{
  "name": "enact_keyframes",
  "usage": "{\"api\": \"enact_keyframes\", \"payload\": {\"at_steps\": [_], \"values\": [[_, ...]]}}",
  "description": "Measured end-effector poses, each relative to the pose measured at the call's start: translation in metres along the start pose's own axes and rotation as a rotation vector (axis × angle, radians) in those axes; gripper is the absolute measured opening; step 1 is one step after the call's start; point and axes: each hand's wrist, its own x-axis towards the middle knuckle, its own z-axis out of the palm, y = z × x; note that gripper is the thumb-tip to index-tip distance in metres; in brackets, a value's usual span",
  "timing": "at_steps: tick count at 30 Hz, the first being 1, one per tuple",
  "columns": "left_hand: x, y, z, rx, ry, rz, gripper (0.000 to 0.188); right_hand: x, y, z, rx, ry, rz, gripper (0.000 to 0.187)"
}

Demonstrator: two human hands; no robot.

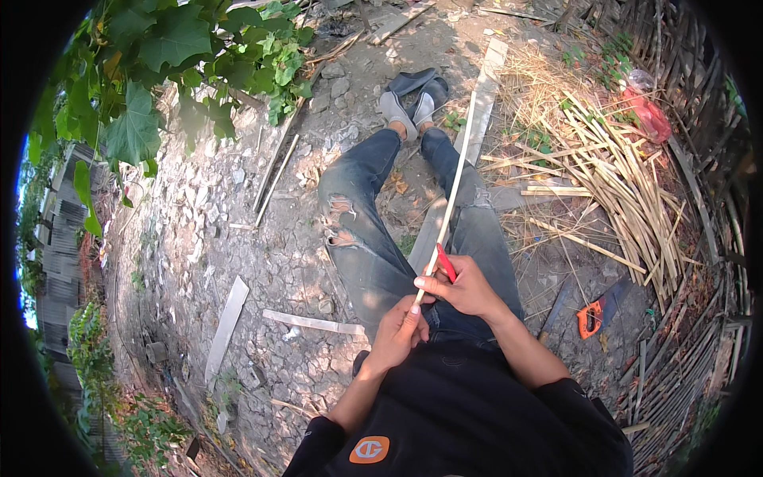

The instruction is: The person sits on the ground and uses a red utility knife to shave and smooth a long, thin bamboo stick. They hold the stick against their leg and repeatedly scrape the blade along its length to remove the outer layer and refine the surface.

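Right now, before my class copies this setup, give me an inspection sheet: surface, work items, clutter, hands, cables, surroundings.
Surface: dry, cracked ground, partly stony.
Work items: long pale strip, running out past the knees; red tool, partly hidden by fingers.
Clutter: heap of pale strips and orange-handled saw at right; grey board at left.
Hands: left hand holds the strip; right hand holds the red tool close to it.
Cables: nothing seen.
Surroundings: broad green leaves upper left; stick fence at right.

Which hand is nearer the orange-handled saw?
Right. The right hand is left of the orange-handled saw; the left hand is farther left.
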Motion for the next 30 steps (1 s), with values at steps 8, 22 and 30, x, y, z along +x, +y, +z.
{"api": "enact_keyframes", "payload": {"at_steps": [8, 22, 30], "values": [[-0.004, -0.004, -0.004, -0.047, 0.055, -0.001, 0.042, 0.007, -0.011, 0.006, 0.051, -0.104, 0.073, 0.020], [0.062, 0.089, -0.057, -0.105, 0.272, 0.310, 0.024, 0.009, 0.015, 0.015, -0.100, -0.119, -0.060, 0.052], [0.180, 0.248, -0.087, -0.153, 0.333, 0.836, 0.037, 0.067, -0.013, 0.048, -0.155, -0.089, -0.260, 0.035]]}}
